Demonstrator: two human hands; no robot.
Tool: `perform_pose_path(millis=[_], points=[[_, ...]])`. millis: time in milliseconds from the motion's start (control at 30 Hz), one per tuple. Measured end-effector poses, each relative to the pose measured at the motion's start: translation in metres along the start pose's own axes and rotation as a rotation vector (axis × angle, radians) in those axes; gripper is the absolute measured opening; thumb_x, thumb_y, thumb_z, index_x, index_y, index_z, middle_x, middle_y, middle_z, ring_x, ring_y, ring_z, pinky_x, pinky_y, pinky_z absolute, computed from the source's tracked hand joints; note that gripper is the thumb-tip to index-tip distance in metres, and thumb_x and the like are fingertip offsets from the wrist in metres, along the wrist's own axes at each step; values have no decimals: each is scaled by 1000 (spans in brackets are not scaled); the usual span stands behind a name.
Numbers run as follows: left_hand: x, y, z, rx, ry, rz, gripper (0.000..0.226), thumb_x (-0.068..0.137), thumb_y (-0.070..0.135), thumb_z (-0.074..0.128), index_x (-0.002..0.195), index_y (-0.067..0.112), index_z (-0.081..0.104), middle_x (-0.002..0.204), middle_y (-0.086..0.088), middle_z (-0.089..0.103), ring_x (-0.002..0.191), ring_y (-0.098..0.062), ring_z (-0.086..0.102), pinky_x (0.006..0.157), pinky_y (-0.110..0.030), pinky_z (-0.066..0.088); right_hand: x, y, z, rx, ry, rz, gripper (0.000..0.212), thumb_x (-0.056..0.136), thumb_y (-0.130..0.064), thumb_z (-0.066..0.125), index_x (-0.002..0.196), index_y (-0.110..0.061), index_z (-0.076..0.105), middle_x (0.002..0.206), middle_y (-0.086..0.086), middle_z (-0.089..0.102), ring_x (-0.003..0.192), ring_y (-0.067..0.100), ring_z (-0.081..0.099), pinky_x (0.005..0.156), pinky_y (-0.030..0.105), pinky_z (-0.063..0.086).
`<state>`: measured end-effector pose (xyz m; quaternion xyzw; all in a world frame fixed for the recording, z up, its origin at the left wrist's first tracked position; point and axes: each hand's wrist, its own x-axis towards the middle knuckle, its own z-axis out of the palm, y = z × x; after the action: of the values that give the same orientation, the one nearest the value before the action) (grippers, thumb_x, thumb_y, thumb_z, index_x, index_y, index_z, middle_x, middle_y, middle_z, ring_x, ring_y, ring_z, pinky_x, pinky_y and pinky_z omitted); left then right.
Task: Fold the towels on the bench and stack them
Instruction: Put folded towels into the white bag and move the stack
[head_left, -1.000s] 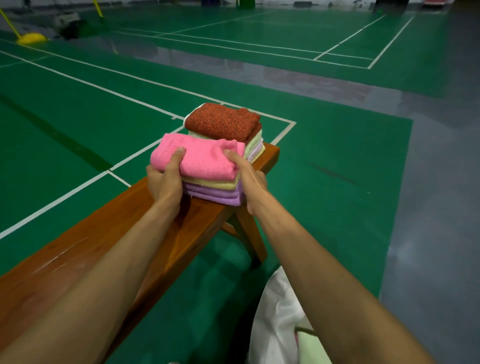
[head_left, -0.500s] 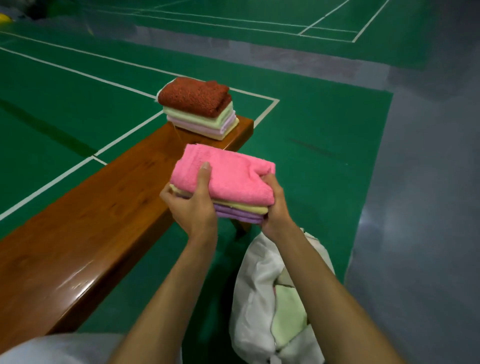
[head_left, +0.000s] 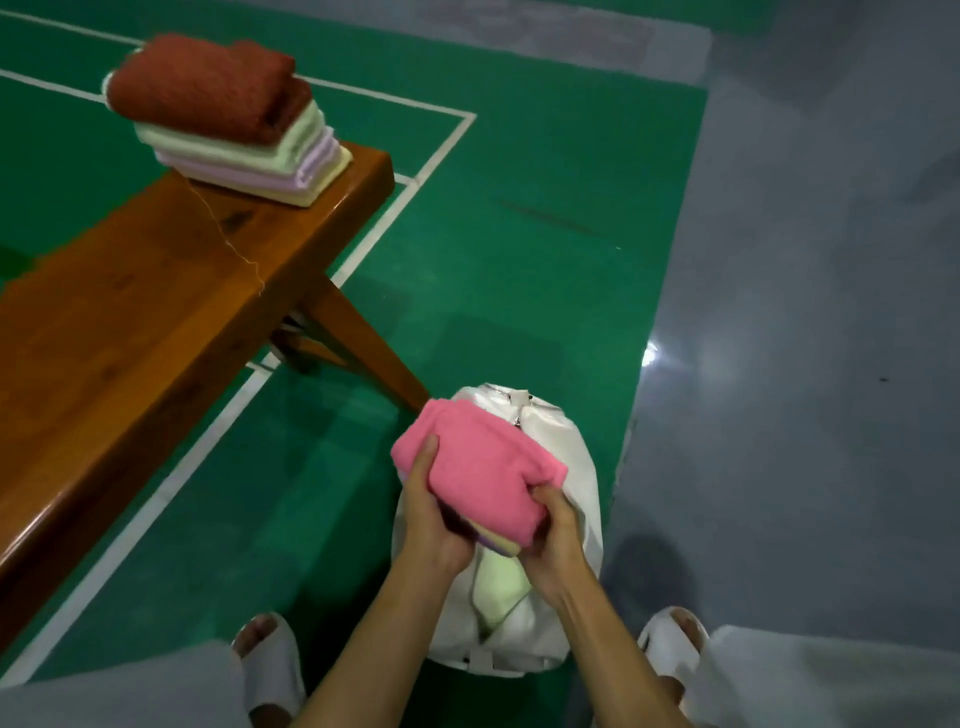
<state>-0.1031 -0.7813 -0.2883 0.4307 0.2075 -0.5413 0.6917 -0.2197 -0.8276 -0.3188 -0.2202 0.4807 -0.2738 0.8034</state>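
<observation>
- The held stack (head_left: 483, 467) of folded towels, pink on top with purple and yellow layers peeping out at its near edge, is off the bench and in the air, directly above the white bag (head_left: 576, 467) on the floor.
- The left hand (head_left: 431, 519) grips the stack's left side, thumb laid across the pink top and fingers tucked beneath.
- The right hand (head_left: 558, 535) clasps the near right corner, fingers curled round the edge.
- Risk, as I judge it: the grip is at one end only, so the far end may sag and the lower layers slide out, undoing the folds.
- The bag's mouth looks narrow and soft; if the stack goes in, it could catch on the rim and the folds could crumple.
- The bag stands open along its top, and a light green towel (head_left: 501, 587) lies inside it; what else it holds is hidden.
- The second stack (head_left: 223, 114), topped by a red-brown towel (head_left: 202, 85), sits at the far end of the wooden bench (head_left: 156, 312), well apart from the hands.
- It sits close to the bench's edge, so a knock could tip it onto the green floor (head_left: 519, 260).
- A loose thread (head_left: 228, 244) trails across the bench top.
</observation>
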Motion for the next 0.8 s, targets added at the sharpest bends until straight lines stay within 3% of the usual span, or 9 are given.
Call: perform_pose_path(millis=[67,133,200,267,433,500,567,667,800], points=[[11,-3,-6,100,26,-16,67,87,53,68,134,5,62,121,-22,72,121,-38,64,109,-54,47,3,9,-20,-7,-45,82,75,59,-28,81,131,-15,62,133,14,67,111,29,67,80,47,59],[19,-6,-14,167,54,-31,57,91,48,62,131,8,65,115,-20,75,113,-36,67,100,-47,52,8,11,-38,35,-71,184,88,56,-47,93,134,-16,65,136,15,66,119,35,65,89,52,57],[22,-9,-23,158,53,-95,47,94,43,55,125,9,68,108,-18,77,105,-36,67,95,-43,52,19,9,-57,87,-57,299,84,70,-74,72,126,-12,73,133,18,67,125,42,61,107,63,44],[25,-14,-36,151,10,-165,43,95,39,51,118,7,69,102,-19,77,97,-36,66,90,-43,50,37,6,-71,41,-68,399,91,81,-83,52,132,-10,68,136,22,64,128,47,57,113,69,34],[43,-27,-54,213,-69,-233,47,89,31,54,125,1,63,101,-23,75,86,-37,73,79,-44,55,78,-10,-69,-341,7,409,109,67,-90,65,121,5,67,116,28,66,108,44,62,108,57,44],[50,-33,-49,242,-99,-234,44,91,30,53,123,1,62,98,-22,76,83,-35,74,70,-41,60,94,-14,-74,-372,-20,389,124,60,-91,69,133,9,59,123,35,58,110,55,54,116,63,32],[59,-41,-41,249,-110,-224,41,94,27,52,123,1,63,101,-21,76,85,-33,75,70,-39,61,98,-23,-69,-342,-61,340,108,68,-83,72,140,-3,58,127,29,59,114,51,57,116,66,32],[80,-53,-24,255,-132,-258,34,94,25,51,116,4,66,96,-17,73,86,-28,72,77,-36,60,110,-34,-74,-297,-179,335,76,74,-71,75,124,-14,74,115,23,70,105,39,68,107,51,48],[105,-63,-10,242,-191,-278,31,93,18,45,105,0,66,89,-15,68,80,-27,67,81,-37,54,127,-48,-79,-531,-316,378,90,67,-68,85,135,-12,65,128,20,68,122,38,63,113,51,43]])
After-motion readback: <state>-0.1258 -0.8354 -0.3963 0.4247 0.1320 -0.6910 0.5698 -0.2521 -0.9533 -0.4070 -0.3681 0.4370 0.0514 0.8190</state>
